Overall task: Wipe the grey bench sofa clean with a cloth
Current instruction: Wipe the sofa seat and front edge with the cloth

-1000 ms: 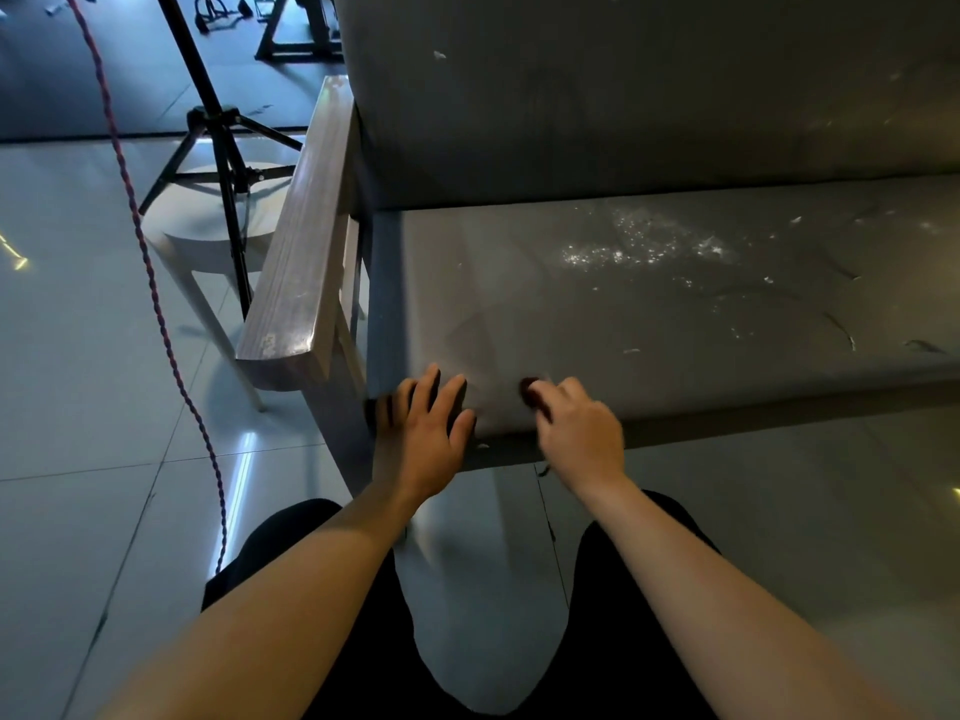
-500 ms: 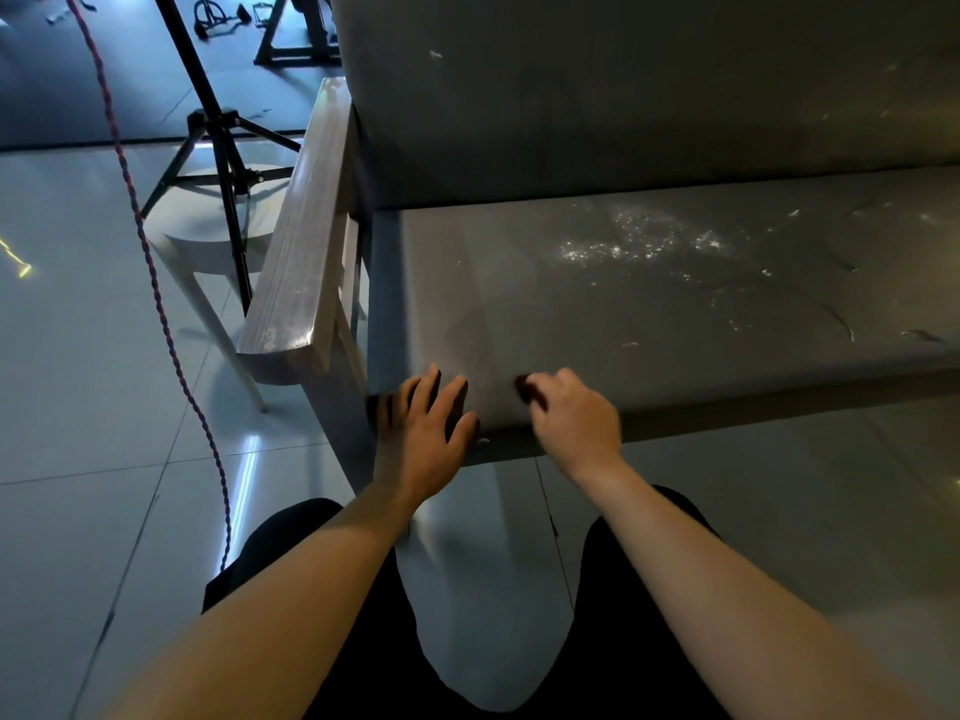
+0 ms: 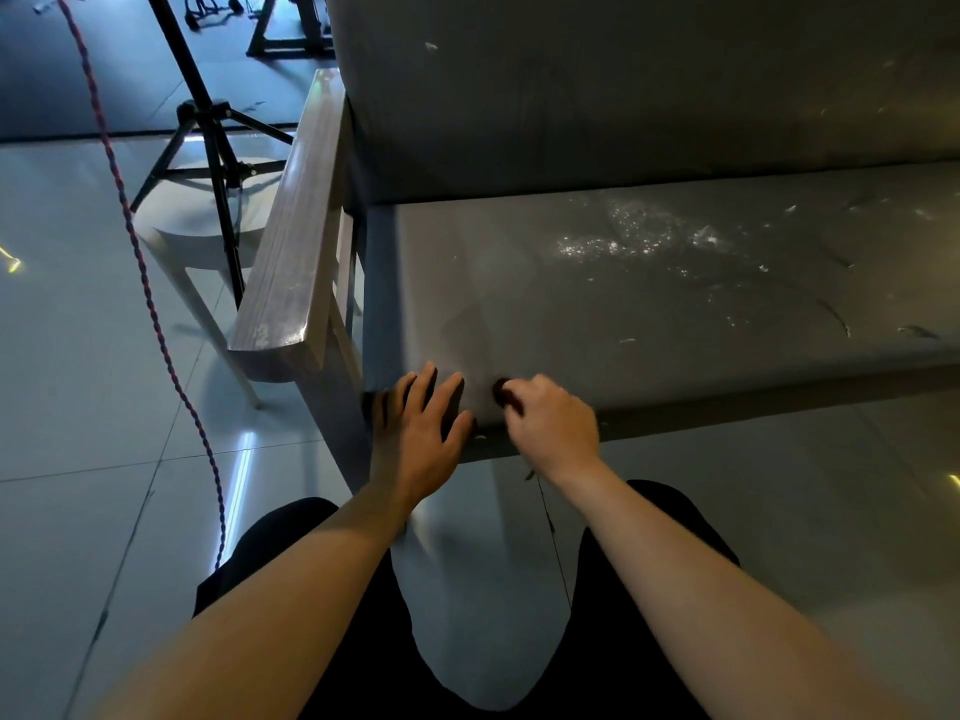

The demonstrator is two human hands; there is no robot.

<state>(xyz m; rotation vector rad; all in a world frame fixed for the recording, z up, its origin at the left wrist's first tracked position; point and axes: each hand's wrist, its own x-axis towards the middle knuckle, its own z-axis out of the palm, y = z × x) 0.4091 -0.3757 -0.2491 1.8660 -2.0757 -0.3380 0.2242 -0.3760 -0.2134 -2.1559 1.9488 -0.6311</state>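
Right hand (image 3: 553,426) nudged left; cloth (image 3: 501,392) mostly hidden.

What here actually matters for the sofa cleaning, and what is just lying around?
Job: grey bench sofa; white specks on its seat; left hand, flat on the front edge; right hand, pinching a small dark object, possibly the cloth.
Lying about: black tripod; red cable; white chair.

A grey upholstered bench sofa (image 3: 519,283) carries a scatter of white specks and pale flecks across its seat. Its wooden armrest (image 3: 296,241) is pale grey-brown, streaked with grain. A small dark brownish cloth (image 3: 501,391) shows at the right hand (image 3: 553,423). Alongside are a black metal tripod (image 3: 218,163), a red-and-blue twisted cable (image 3: 140,262), glossy pale grey floor tiles (image 3: 78,381) with dark seams, and black trousers (image 3: 623,641).
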